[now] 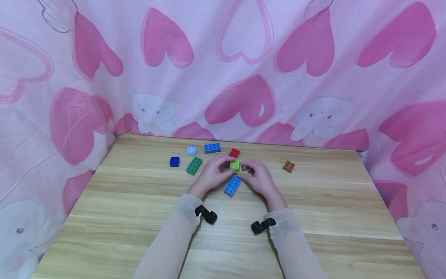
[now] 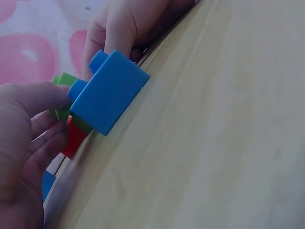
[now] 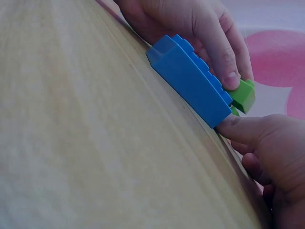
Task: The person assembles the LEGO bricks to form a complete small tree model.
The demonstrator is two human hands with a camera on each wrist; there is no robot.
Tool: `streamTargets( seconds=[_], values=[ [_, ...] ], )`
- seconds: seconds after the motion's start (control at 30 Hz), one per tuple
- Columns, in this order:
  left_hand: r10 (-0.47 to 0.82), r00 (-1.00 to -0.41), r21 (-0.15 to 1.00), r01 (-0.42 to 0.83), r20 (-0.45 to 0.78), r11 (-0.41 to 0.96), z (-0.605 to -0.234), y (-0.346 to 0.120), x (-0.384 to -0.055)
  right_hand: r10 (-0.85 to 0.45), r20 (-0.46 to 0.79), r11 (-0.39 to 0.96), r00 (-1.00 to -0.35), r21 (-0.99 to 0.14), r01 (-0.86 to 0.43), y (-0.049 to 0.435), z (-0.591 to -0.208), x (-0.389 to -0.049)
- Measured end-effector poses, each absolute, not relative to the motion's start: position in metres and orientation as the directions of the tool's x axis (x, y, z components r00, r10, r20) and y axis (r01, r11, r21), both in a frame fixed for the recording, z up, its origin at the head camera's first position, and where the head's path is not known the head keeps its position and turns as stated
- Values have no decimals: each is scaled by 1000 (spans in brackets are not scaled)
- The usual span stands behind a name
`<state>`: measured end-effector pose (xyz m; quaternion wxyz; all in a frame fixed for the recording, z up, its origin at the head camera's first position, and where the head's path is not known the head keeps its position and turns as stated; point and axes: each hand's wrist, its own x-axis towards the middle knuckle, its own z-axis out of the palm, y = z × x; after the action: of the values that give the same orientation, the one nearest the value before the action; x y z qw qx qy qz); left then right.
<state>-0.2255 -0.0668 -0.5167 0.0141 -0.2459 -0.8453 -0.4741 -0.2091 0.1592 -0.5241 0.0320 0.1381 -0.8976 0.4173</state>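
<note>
- Bricks are the work in hand: I see the left hand [image 1: 213,171] and the right hand [image 1: 260,178] meet around two lime-green ones in the far half of the table [image 1: 230,248], about midway between its side edges.
- On my left side, thumb and forefinger pinch the upper lime brick [image 1: 234,164].
- On my right side, the fingers are bent close to the lower lime brick [image 1: 239,169]; I cannot tell whether they grip it or only touch it.
- As for progress, I judge one join to be under way. The upper brick sits over the lower, which peeks out towards the table's right edge; whether the studs are pressed home I cannot tell, so I would not count it finished.
- What seems left: the near blue brick [image 1: 232,186], just beside the pair towards the near edge, and the red brick [image 1: 234,153] just beyond it, lie loose. So do the green brick [image 1: 194,166], dark blue brick [image 1: 174,162], pale blue brick [image 1: 191,150] and far blue brick [image 1: 212,148] towards the far left corner, and the brown brick [image 1: 288,166] towards the far right one. If all these belong in the build, most remains.
- The upper lime brick looks bright, smooth and squarish, with four round studs on top; its mate matches in colour but is mostly hidden.
</note>
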Motion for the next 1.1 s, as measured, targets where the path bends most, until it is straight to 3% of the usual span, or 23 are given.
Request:
streamTargets(
  seconds=[1.1],
  values=[
    [404, -884, 798, 413, 235, 438, -520, -60, -224, -221, 119, 663, -968, -710, -238, 158, -523, -210]
  ],
)
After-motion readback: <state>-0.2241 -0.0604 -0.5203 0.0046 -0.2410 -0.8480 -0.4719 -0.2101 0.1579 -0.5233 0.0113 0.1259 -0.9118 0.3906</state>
